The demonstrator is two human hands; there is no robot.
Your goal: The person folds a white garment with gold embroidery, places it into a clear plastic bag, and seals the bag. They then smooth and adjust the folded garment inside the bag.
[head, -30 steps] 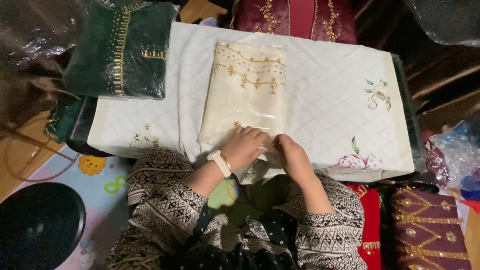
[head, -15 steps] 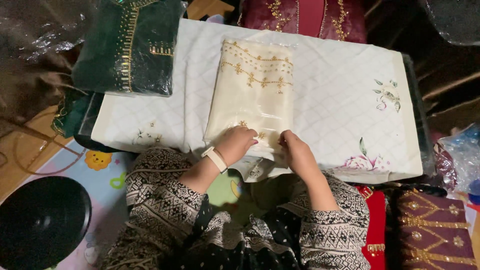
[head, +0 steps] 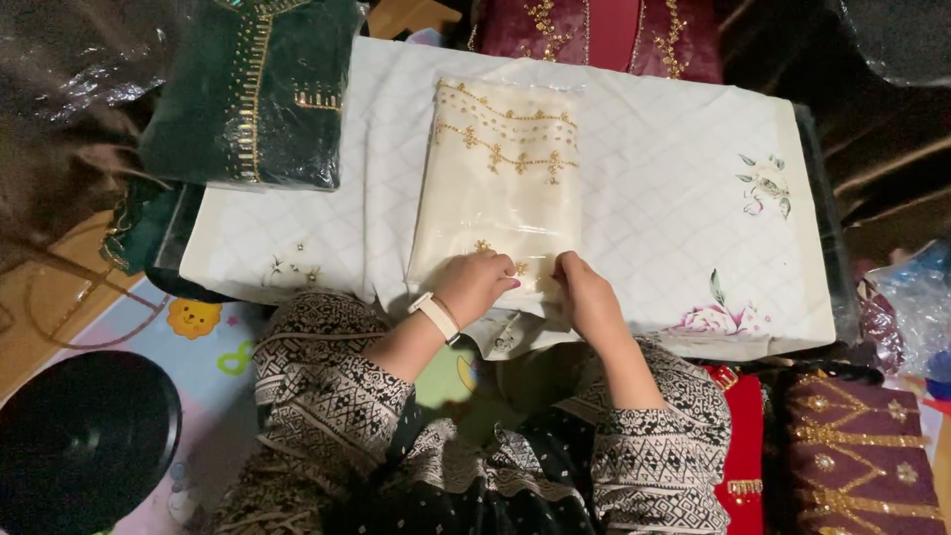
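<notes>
Clearly soft and light, the cream garment (head: 500,188) lies folded flat inside a clear plastic bag, gold embroidery showing through near its far end and again at the near edge. It sits in the middle of a white quilted cloth (head: 684,188), lengthwise away from the person. Both hands are at its near end: the left hand (head: 474,285), a pale band at the wrist, has its fingers curled together and pressed down on the bag's edge, and the right hand (head: 584,295) pinches that same edge just beside it, fingers closed on the plastic. The film looks slippery and likely to slide over the cloth — a grip at the near corners or flat palms under the fold would hold best, since the packet will sag if lifted by one end. Around the padded surface lie a green garment (head: 248,89) in plastic at the far left, a maroon one (head: 604,30) beyond, purple and red ones at the near right — a dim, crowded room.
</notes>
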